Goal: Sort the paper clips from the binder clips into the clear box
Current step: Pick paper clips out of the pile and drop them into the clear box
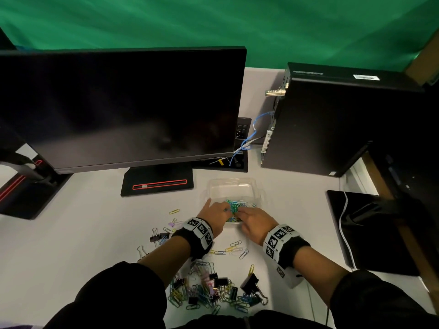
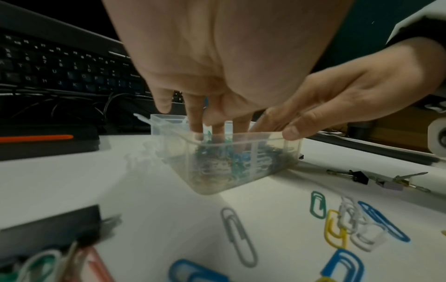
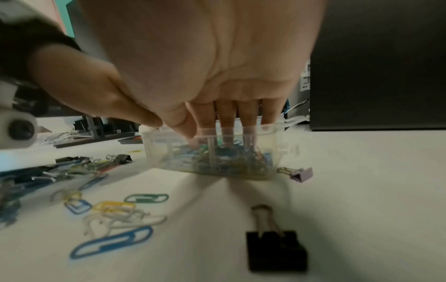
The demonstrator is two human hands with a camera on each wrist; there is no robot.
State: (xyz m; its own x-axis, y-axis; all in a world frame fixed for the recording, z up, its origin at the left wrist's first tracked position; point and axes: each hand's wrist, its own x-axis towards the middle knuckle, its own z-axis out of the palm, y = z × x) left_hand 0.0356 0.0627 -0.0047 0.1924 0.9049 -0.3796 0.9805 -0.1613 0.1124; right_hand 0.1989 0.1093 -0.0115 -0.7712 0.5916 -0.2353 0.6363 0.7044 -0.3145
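Observation:
A clear box (image 1: 234, 186) stands on the white desk, holding several coloured paper clips (image 1: 237, 205). Both hands reach into it from the near side. My left hand (image 1: 223, 208) has straight fingers down among the clips (image 2: 212, 131), its little finger outside the box's left wall. My right hand (image 1: 242, 213) also pokes straight fingers into the box (image 3: 224, 137), thumb on the near rim. Whether either holds a clip is hidden. A mixed pile of paper clips and binder clips (image 1: 213, 290) lies near me. Loose paper clips (image 1: 234, 248) lie between the pile and the box.
A dark monitor (image 1: 123, 108) on its stand (image 1: 158, 182) is behind the box, a black computer tower (image 1: 332, 124) at back right. A black pad (image 1: 370, 231) with a white cable lies right. A black binder clip (image 3: 277, 250) and a purple one (image 3: 301, 174) lie near the box.

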